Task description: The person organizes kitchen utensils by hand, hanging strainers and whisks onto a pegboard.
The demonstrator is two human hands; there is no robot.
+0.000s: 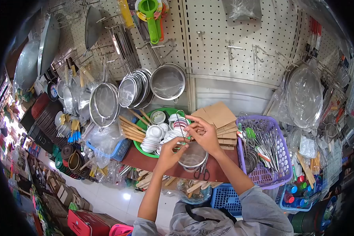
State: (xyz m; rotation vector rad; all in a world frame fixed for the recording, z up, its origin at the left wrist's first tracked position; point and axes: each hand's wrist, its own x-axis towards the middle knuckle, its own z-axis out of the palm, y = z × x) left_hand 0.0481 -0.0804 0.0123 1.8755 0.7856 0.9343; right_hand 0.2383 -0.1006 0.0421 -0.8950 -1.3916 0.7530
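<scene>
Forearms [229,170] stretched forward, left hand [167,154] and right hand [205,134] both grip 1 mesh strainer [192,156].

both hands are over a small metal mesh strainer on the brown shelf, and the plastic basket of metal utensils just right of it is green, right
Not quite. The head view shows that the plastic basket of metal utensils is purple, not green. The rest holds: the left hand and the right hand are over the small metal mesh strainer on the brown shelf.
</scene>
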